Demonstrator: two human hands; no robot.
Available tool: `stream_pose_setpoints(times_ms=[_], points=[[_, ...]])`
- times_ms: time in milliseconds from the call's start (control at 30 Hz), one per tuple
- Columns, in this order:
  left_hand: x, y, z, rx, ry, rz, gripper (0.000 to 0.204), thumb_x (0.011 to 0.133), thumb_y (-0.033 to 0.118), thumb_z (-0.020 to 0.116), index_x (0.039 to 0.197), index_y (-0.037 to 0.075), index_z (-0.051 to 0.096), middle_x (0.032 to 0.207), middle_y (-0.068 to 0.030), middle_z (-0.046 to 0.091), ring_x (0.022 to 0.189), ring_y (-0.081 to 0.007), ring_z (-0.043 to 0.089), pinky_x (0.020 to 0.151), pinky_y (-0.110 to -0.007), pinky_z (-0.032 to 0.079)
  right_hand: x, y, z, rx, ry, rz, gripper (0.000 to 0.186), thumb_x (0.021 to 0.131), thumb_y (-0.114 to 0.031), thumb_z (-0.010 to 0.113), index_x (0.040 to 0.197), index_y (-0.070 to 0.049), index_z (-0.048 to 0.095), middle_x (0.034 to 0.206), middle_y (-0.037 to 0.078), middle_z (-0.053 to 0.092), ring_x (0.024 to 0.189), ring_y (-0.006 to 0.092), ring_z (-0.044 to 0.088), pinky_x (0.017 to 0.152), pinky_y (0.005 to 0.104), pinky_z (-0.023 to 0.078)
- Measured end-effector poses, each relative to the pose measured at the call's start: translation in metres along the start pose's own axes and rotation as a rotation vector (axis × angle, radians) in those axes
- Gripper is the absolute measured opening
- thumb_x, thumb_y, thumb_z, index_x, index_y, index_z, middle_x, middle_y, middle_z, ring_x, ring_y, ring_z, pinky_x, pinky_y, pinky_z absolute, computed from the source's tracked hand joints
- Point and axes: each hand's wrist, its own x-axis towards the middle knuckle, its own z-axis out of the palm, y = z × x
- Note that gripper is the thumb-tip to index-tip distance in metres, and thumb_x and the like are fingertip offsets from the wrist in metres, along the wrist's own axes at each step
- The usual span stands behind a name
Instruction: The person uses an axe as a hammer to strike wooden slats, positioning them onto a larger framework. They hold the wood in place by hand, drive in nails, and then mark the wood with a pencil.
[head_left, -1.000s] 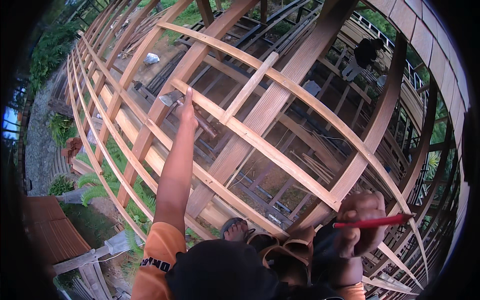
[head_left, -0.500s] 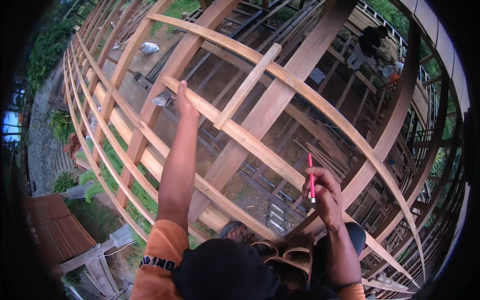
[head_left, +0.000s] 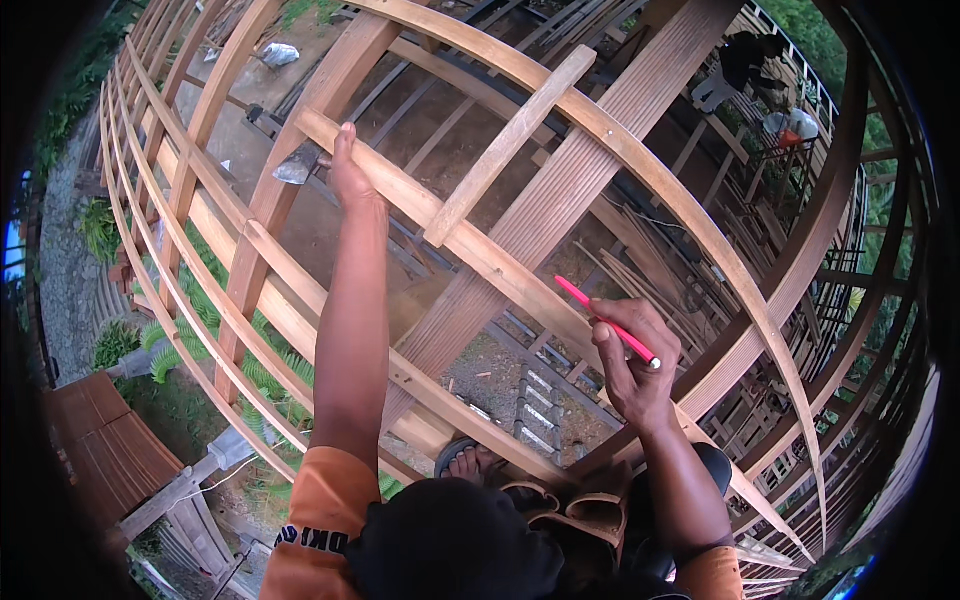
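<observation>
My left hand (head_left: 352,180) is closed round the upper end of a long wooden batten (head_left: 400,190), thumb along its top. Beside that hand is a metal blade (head_left: 295,166) of a tool; my fingers hide the rest, so I cannot tell whether I hold it. In my right hand (head_left: 640,355), pinched between the fingers, is a slim pink pencil (head_left: 610,320) with a white end, tilted with its tip toward the upper left. This hand is over the lower part of the batten. A short wooden stick (head_left: 510,145) crosses from the batten to a curved strip (head_left: 650,165).
A wide grooved beam (head_left: 560,190) passes beneath the batten. Curved wooden ribs (head_left: 225,130) and thin strips surround me, with gaps down to the ground. My sandalled foot (head_left: 467,462) rests on a lower timber. Far right, a person in dark clothing (head_left: 742,70) bends near more timber.
The pencil has swung from upright to slanting, its tip now toward the upper left. My right hand has turned with it. The left hand keeps its grip while the view has shifted slightly.
</observation>
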Motion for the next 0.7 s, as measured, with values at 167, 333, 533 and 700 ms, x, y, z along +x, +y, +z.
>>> stream_pose_setpoints(times_ms=[167,333,533,700], points=[[0.006,-0.003,-0.004,-0.057,0.051,-0.017,0.040,0.086,0.030,0.077,0.116,0.007,0.065,0.108,-0.0020,0.062,0.103,-0.0169,0.057,0.091,-0.036,0.046,0.046,0.003,0.040,-0.012,-0.079,0.085,0.017,0.091,-0.005,0.068,0.107,-0.001,0.072,0.090,0.017,0.069,0.076,0.0284,0.066,0.072,0.0355,0.053],[-0.006,-0.009,0.006,-0.050,0.046,-0.074,0.041,0.086,0.032,0.076,0.117,0.007,0.065,0.110,-0.0020,0.062,0.104,-0.0177,0.057,0.093,-0.036,0.045,0.055,0.015,0.047,0.005,-0.162,0.040,0.018,0.093,-0.010,0.066,0.109,-0.003,0.072,0.091,0.017,0.069,0.077,0.0303,0.067,0.072,0.0380,0.053],[0.009,0.000,-0.008,0.007,-0.049,0.027,0.058,0.081,0.044,0.077,0.121,0.010,0.054,0.106,-0.0081,0.055,0.088,-0.0228,0.057,0.077,-0.037,0.049,0.016,-0.037,0.000,-0.267,-0.220,0.051,0.014,0.091,-0.004,0.065,0.104,-0.003,0.070,0.090,0.016,0.067,0.076,0.0310,0.066,0.069,0.0369,0.053],[-0.020,-0.004,0.004,0.095,0.099,0.027,0.067,0.082,0.035,0.083,0.130,-0.002,0.056,0.120,-0.0119,0.060,0.102,-0.0230,0.061,0.090,-0.040,0.051,-0.065,-0.071,-0.056,-0.027,0.055,-0.117,0.031,0.090,-0.021,0.069,0.110,0.002,0.067,0.093,0.015,0.063,0.077,0.0228,0.065,0.070,0.0331,0.053]])
